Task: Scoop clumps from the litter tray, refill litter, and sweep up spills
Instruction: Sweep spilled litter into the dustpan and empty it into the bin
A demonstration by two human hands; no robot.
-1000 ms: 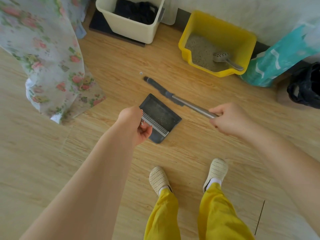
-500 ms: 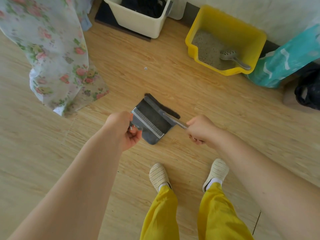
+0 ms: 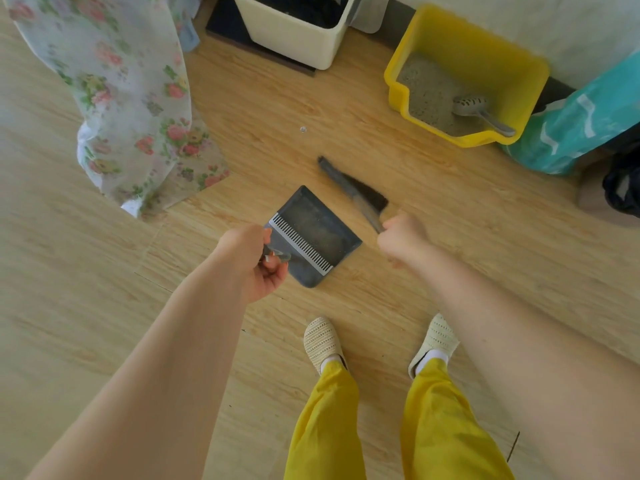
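View from the head camera, looking down at a wooden floor (image 3: 450,216). The left hand (image 3: 254,261) grips the handle of a dark grey dustpan (image 3: 313,233), its fingers curled round the handle; the pan lies flat on the floor, a pale comb strip across it and a scatter of litter grains inside. The right hand (image 3: 403,237) is closed round the handle of a hand brush (image 3: 349,188), which is blurred; its dark bristles sit on the floor just beyond the pan's far right edge.

At upper right stands the yellow litter tray (image 3: 519,64) against the wall, well apart from the dustpan. It holds grey litter (image 3: 426,95), and a grey slotted scoop (image 3: 478,109) lies in it with the handle resting on the near rim. A teal litter bag (image 3: 581,123) leans just beside the tray's right side. A cream bin (image 3: 298,39) with dark contents stands at top centre, and floral fabric (image 3: 131,98) hangs down to the floor at left. 1 small pale speck (image 3: 303,129) lies on the floor between the bin and the brush. Below, 2 beige slippers (image 3: 322,341) and yellow trousers (image 3: 440,427) are visible.
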